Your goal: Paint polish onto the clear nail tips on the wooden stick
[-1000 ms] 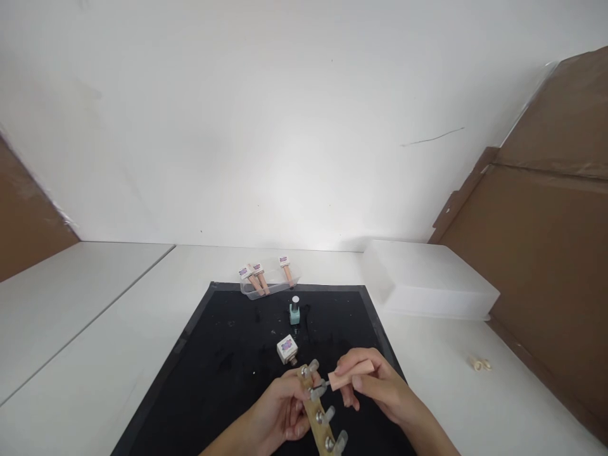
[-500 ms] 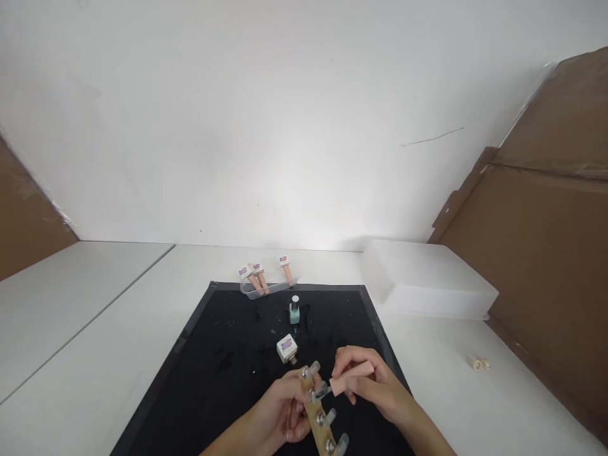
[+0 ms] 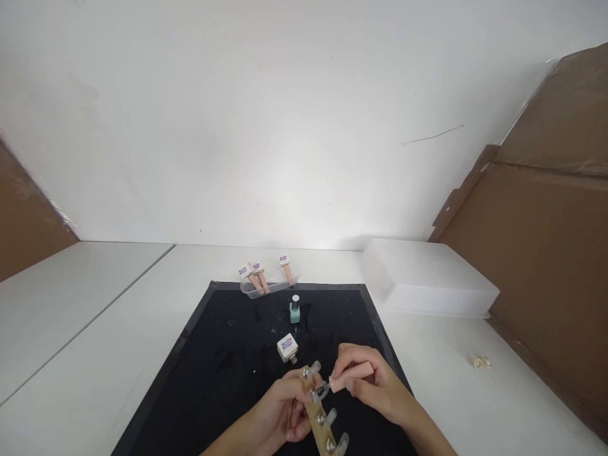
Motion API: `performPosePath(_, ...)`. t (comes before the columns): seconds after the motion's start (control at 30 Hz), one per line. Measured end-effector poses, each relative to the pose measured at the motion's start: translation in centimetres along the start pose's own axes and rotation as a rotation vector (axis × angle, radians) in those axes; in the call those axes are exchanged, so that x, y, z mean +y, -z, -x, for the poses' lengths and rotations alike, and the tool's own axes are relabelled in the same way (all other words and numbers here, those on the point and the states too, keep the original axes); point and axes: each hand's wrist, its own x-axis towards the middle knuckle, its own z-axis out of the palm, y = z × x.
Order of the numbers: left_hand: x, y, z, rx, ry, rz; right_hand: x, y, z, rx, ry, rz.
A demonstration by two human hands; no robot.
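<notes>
My left hand (image 3: 289,408) is closed around a wooden nail-tip stand (image 3: 319,423), a strip with several metal knobs, each carrying a clear false nail (image 3: 331,416). In my right hand (image 3: 373,383) is a nail polish brush (image 3: 351,376), pinched by its long pink cap. Its dark bristles touch, or nearly touch, the second false nail (image 3: 322,389) from the far end. Just beyond my hands, the white square polish bottle (image 3: 287,348) with a flower label stands uncapped on the black mat (image 3: 223,380).
A small teal polish bottle (image 3: 295,310) stands farther back. Behind it, a clear tray (image 3: 251,293) holds 3 pink-capped polish bottles (image 3: 287,269). On the right are a white plastic box (image 3: 430,278) and small cream rings (image 3: 479,361). Cardboard (image 3: 546,253) borders the right side.
The brush has shifted slightly left over the second false nail, with my right hand following. My left hand and the stand stay almost still.
</notes>
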Motion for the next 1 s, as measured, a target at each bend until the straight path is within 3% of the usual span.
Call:
performPosePath(0.2,0.0,0.2,0.1,0.002,-0.007,-0.010,1.1,-0.2,0.2,0.099,-0.012,-0.157)
performPosePath(0.33,0.1,0.2,0.0,-0.034,-0.015,-0.023,1.7,-0.3,0.2,0.051,0.005,-0.290)
performPosePath(0.57,0.2,0.0,-0.1,-0.018,-0.012,-0.035,0.6,-0.4,0.0,-0.003,0.017,-0.085)
performPosePath(0.8,-0.2,0.2,-0.2,0.005,-0.005,-0.014,0.1,-0.5,-0.2,0.111,0.013,-0.056)
performPosePath(1.0,-0.3,0.4,-0.2,-0.043,-0.012,-0.011,0.7,-0.5,-0.2,0.224,-0.014,-0.048)
